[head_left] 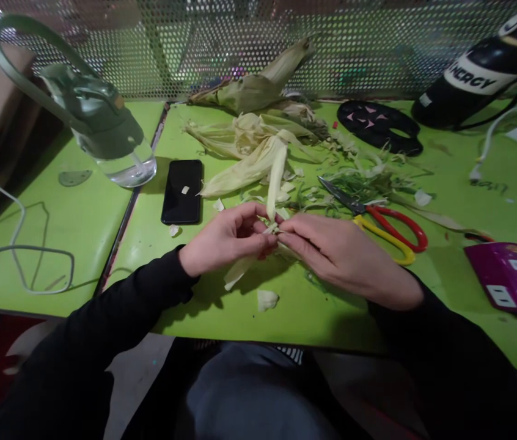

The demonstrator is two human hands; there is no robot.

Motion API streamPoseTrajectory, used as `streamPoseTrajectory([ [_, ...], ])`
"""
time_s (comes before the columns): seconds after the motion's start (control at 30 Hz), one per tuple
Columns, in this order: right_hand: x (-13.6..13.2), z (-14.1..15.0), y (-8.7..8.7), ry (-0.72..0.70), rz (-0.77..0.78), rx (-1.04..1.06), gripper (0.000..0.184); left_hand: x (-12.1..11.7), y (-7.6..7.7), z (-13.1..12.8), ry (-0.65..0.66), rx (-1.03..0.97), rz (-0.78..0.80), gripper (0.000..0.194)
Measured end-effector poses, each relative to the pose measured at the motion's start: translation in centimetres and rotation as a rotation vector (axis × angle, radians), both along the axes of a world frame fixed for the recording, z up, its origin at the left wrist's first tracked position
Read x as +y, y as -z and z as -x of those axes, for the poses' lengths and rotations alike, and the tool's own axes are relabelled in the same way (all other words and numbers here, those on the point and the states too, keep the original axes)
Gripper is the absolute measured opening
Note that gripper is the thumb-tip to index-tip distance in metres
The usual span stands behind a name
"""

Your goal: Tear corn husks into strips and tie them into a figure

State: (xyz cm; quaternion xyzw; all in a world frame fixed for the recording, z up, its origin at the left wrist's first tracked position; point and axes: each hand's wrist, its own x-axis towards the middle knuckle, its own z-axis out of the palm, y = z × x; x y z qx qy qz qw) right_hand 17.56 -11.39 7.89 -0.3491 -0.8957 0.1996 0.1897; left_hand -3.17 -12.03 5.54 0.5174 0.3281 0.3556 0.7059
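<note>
While the left hand [235,237] curls with its thumb and fingertips closed on one side of a braided strip of corn husk [277,174], the right hand [332,252] pinches the same strip between thumb and forefinger, the fingertips of both almost meeting at a small knot. From that knot the pale strip runs up and away, to the loose corn husks [253,140] heaped on the green desk [222,318]; another pale end hangs below the left hand. Just beyond the right hand lie scissors [368,214] with one red and one yellow handle, their blades slightly apart and pointing up and left among green shreds [354,183]. Left of the husks, a black phone [182,192] lies flat with a small pale scrap on its screen, and farther left a green water bottle [102,122] with a loop handle holds clear liquid. Beyond the scissors is a black palette-shaped object [377,127] with pink marks, near a black bottle [478,79]. At the right edge sits a purple power strip [513,278]; a perforated metal panel [157,55] stands along the back.
</note>
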Motion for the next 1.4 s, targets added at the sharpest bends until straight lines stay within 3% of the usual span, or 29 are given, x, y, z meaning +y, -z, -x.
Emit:
streamPoseTrajectory([
  [0.13, -0.3, 0.3, -0.3, 0.053, 0.01, 0.039, 0.024, -0.2, 0.1, -0.2, -0.028, -0.045, 0.013, 0.02],
  [0.33, -0.7, 0.4, -0.4, 0.094, 0.03, 0.085, 0.023, -0.5, -0.4, -0.6, -0.107, 0.005, -0.124, 0.024],
  [0.47, -0.8, 0.7, -0.2, 0.272, 0.138, 0.21, 0.022, -1.0, 0.0, -1.1, -0.125, 0.04, -0.19, 0.028],
  [0.6, -0.7, 1.4, 0.1, 0.302, 0.263, 0.35, 0.018, -1.6, 0.4, -1.6, -0.123, 0.056, -0.207, 0.024],
  [0.73, -0.6, 1.7, 0.3, 0.338, 0.33, 0.502, 0.013, -1.9, 0.0, -1.7, -0.106, 0.022, -0.148, 0.014],
  [0.9, -0.8, 1.8, 0.5, 0.339, 0.407, 0.624, 0.016, -1.9, 0.1, -1.9, -0.077, -0.042, -0.078, 0.024],
  [1.03, -1.0, 1.9, 0.6, 0.338, 0.479, 0.639, 0.018, -1.9, 0.6, -2.1, -0.058, -0.055, -0.061, 0.028],
  [1.23, -1.1, 2.0, 0.6, 0.342, 0.459, 0.636, 0.018, -2.2, 0.2, -2.2, -0.045, -0.059, 0.008, 0.025],
  [1.4, -1.1, 2.0, 0.5, 0.315, 0.634, 0.675, 0.021, -2.4, -0.1, -2.2, -0.118, -0.103, 0.108, 0.026],
])
